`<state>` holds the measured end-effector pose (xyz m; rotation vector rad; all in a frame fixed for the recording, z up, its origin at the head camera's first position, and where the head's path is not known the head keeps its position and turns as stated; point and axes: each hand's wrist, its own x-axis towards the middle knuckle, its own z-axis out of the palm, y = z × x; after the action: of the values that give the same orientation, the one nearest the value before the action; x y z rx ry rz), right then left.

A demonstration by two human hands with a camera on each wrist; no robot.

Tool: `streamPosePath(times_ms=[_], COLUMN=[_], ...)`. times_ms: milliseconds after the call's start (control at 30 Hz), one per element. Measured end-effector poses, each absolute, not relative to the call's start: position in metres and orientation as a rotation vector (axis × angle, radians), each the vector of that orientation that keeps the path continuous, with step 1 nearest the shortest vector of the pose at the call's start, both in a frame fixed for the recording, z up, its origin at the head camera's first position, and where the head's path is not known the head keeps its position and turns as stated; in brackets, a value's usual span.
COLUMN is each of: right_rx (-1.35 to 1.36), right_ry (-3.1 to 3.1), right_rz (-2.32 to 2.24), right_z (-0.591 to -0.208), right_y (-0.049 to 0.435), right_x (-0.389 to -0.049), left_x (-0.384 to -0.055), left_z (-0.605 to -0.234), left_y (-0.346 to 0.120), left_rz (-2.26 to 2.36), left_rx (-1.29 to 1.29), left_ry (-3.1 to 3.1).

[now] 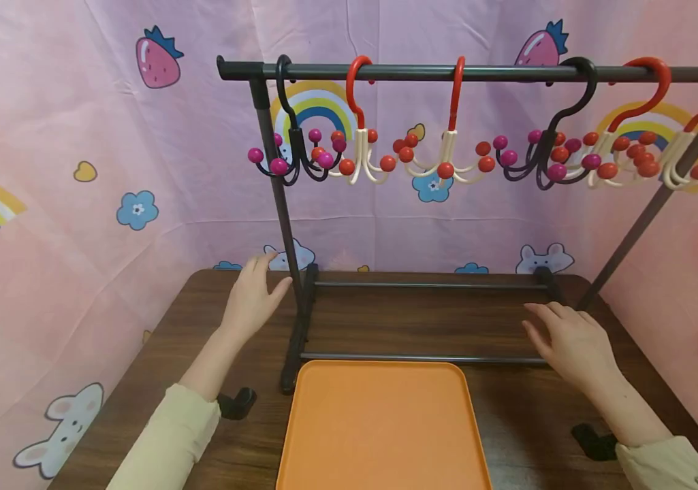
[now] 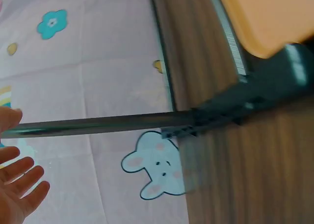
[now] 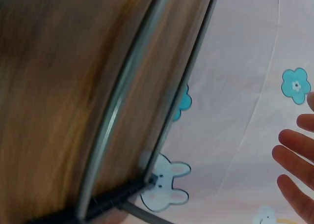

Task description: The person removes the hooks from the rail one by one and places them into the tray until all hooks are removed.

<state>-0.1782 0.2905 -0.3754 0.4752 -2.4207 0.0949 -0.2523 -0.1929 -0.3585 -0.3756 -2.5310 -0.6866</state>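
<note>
My left hand (image 1: 252,296) is raised beside the left post of a dark metal rack (image 1: 284,211), fingers loosely extended and holding nothing. In the left wrist view its spread fingers (image 2: 25,177) appear near that post; whether they touch it I cannot tell. Over the right part of the table hovers my right hand (image 1: 578,340), empty, with relaxed fingers. From the rack's top bar (image 1: 410,72) hang several hooks with ball-tipped prongs: a black hook (image 1: 295,139) with magenta balls at the left, a red-and-cream hook (image 1: 449,139) near the middle, another black hook (image 1: 546,146) further right.
An orange tray (image 1: 379,429) lies on the brown wooden table (image 1: 208,361) in front of the rack's lower bar (image 1: 422,358). Dark clamp-like pieces (image 1: 240,403) sit near each forearm. Patterned pink cloth (image 1: 201,136) surrounds the table's back and sides.
</note>
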Motion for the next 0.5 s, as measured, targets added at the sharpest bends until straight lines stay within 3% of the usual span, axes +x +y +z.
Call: streamPosePath(times_ms=[233,500], right_rx=[0.501,0.485], right_ry=[-2.322,-2.243], right_rz=[0.057,0.069], right_z=[-0.358,-0.340], right_y=[0.305,0.317], right_x=[-0.180,-0.185], left_x=[-0.273,-0.291], left_z=[-0.335,-0.313], left_y=[-0.189,-0.177], left_rz=[-1.086,-1.246], left_rx=[-0.236,-0.190], left_ry=[-2.395,-2.281])
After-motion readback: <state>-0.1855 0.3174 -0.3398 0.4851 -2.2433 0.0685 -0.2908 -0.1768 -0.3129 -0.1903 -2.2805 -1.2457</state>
